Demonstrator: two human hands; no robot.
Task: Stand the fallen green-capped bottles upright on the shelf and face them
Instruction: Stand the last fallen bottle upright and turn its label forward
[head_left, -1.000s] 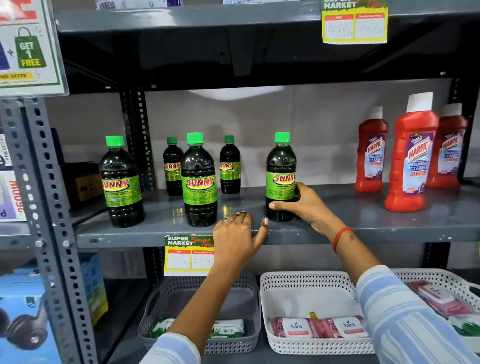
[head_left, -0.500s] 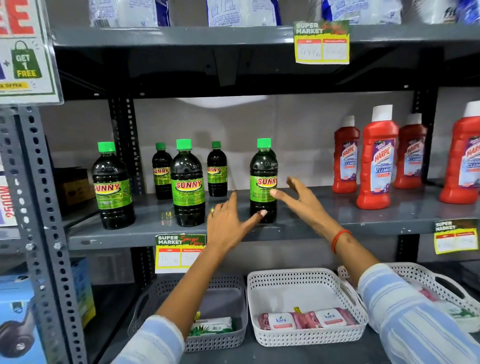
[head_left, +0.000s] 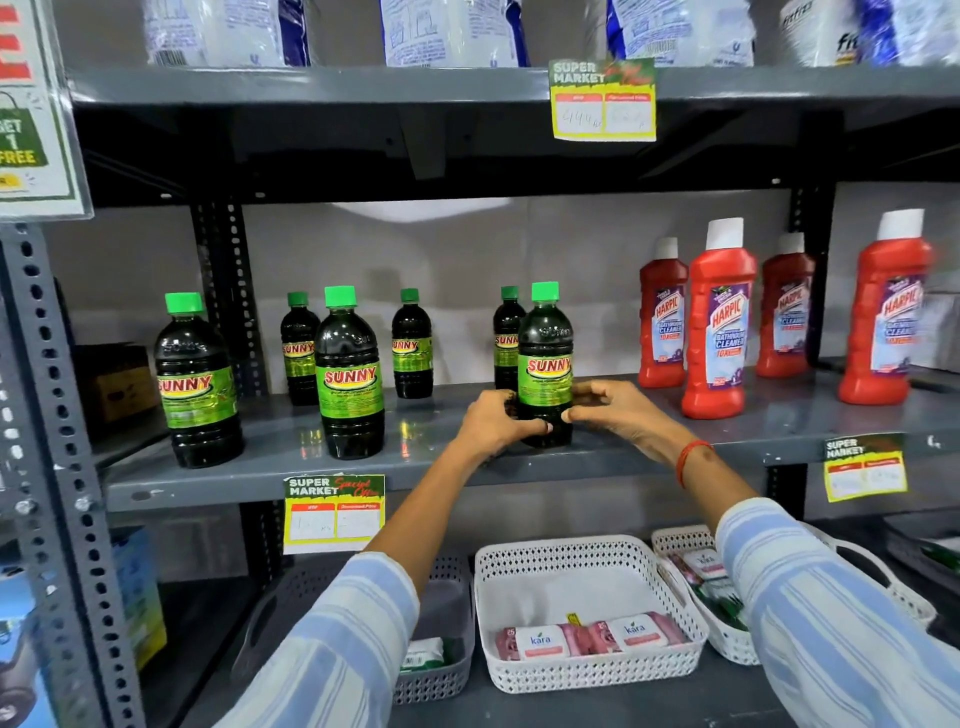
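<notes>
Change: half a second ago both hands hovered spread beside the front bottle — now closed round its lower body.
Left hand (head_left: 496, 421): grip wrapped on the bottle's left flank.
Right hand (head_left: 615, 410): grip curled on the right flank.
Front bottle (head_left: 545, 364): upright on the shelf (head_left: 779, 426), label forward, another bottle (head_left: 506, 338) just behind.
Other green-capped bottles: all upright — none visibly fallen.
Meaning: likely final facing; task nearly done.

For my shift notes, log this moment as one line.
stage: facing | left hand and right hand: both on front bottle | bottle: upright, label forward | shelf: none fallen
</notes>
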